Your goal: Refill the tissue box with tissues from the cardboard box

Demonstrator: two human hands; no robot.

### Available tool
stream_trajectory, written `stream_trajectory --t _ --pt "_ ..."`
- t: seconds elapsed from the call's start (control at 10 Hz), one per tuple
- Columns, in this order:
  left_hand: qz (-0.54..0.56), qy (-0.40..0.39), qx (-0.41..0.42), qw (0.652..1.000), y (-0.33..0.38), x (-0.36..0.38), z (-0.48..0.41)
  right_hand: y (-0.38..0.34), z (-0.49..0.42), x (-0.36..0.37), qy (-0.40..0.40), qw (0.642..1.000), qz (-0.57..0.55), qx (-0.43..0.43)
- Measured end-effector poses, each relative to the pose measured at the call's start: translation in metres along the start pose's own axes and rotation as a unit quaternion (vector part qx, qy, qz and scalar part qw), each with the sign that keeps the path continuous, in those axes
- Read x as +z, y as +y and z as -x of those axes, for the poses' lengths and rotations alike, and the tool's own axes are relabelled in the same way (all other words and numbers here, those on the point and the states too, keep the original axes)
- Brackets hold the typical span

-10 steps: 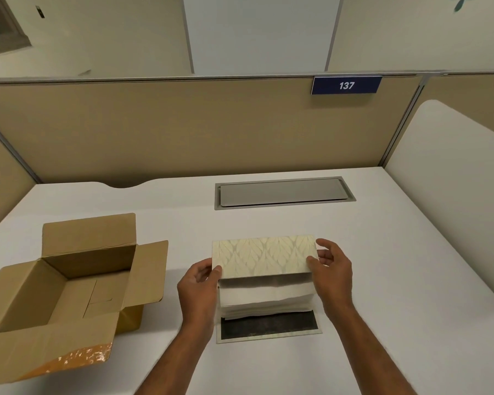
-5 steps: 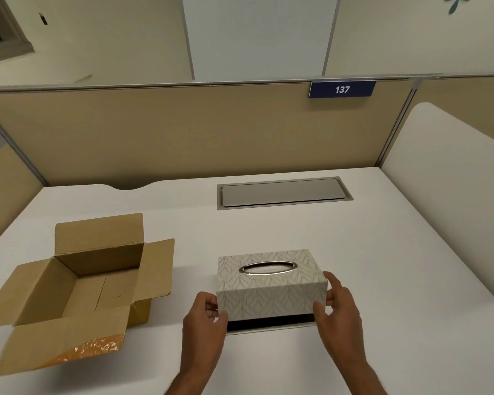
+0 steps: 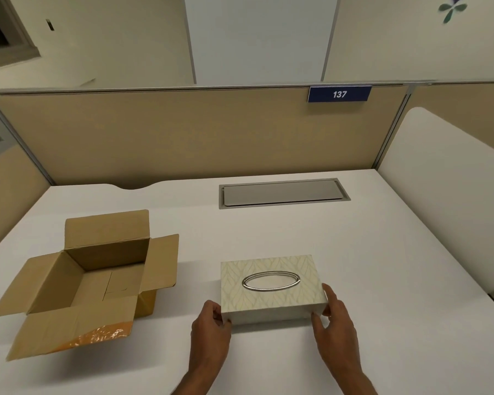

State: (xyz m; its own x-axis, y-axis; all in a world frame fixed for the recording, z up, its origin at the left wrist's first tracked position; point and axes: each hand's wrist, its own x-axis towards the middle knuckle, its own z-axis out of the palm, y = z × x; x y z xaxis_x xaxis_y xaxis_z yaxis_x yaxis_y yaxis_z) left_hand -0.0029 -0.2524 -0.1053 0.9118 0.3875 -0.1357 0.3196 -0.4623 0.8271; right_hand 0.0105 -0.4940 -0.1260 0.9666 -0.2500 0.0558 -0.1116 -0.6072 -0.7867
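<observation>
The tissue box (image 3: pixel 271 297), cream with a leaf pattern and a silver oval slot on top, sits flat on the white desk near the front. My left hand (image 3: pixel 210 327) grips its front left corner and my right hand (image 3: pixel 332 322) holds its front right corner. No tissue shows through the slot. The brown cardboard box (image 3: pixel 97 277) stands at the left with its flaps spread open; its inside looks bare, with only the bottom flaps showing.
A grey cable hatch (image 3: pixel 283 193) is set into the desk (image 3: pixel 382 266) behind the tissue box. Tan partition walls (image 3: pixel 183 132) close the back and left. A white rounded panel (image 3: pixel 445 201) rises along the right edge.
The tissue box cover was tilted up over a white tissue stack and a dark base; it has come down and now sits closed and flat, with both hands at its front corners.
</observation>
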Motion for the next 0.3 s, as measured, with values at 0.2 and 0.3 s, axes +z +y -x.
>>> stream_trajectory --t 0.2,0.3 --pt "0.001 0.007 0.003 1.000 0.003 -0.013 0.014 -0.008 0.011 -0.012 0.027 0.999 0.016 0.014" --pt "0.018 0.048 0.015 0.999 0.017 -0.028 0.034 -0.023 0.027 -0.023 0.064 0.998 -0.002 -0.005"
